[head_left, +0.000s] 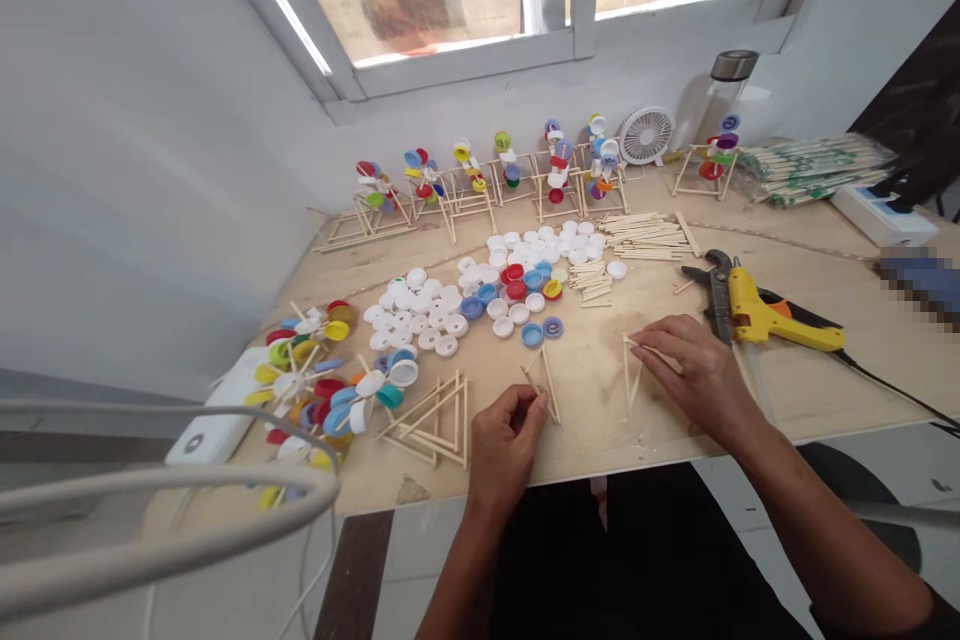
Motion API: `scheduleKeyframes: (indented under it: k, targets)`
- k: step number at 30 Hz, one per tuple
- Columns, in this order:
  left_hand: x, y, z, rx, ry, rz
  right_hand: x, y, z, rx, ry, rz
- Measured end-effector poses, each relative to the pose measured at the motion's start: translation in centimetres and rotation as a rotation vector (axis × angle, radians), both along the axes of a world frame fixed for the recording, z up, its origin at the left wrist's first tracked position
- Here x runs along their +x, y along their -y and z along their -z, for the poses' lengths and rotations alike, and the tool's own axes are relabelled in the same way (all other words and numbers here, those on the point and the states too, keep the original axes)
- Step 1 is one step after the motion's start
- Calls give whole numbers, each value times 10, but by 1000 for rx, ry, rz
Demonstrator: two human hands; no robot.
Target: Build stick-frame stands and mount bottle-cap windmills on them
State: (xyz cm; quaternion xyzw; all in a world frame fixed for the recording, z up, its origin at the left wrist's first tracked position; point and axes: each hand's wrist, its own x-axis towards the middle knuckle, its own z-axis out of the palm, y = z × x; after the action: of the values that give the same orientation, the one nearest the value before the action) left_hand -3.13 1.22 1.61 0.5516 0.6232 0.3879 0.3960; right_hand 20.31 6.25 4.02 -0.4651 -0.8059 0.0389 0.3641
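My left hand (pixel 504 440) is curled into a pinch at the near edge of the plywood board (pixel 750 380), its fingertips gripping the bottom of a small triangle of wooden sticks (pixel 543 382). My right hand (pixel 694 365) lies further right with fingers closed on thin wooden sticks (pixel 630 375) that rest on the board. A pile of finished stick triangles (pixel 433 420) lies just left of my left hand.
Loose bottle caps (pixel 480 295) and cut sticks (pixel 645 235) cover the middle of the board. Cap-and-stick wheels (pixel 322 385) lie at the left. A yellow glue gun (pixel 772 315) and pliers (pixel 716 285) sit right. Finished models (pixel 555 170), a small fan (pixel 645 135) and chopstick packs (pixel 814 165) line the back.
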Motion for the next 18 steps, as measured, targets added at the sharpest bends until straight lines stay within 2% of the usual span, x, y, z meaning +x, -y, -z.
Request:
scheduleKeyframes:
  k: [5, 11, 18]
  targets:
    - [0, 0, 0, 12, -2, 2, -9, -11, 6, -136, -51, -95]
    - [0, 0, 0, 7, 7, -7, -12, -18, 13, -236, -134, -135]
    - [0, 0, 0, 20, 3, -12, -9, -18, 7, -255, -62, -169]
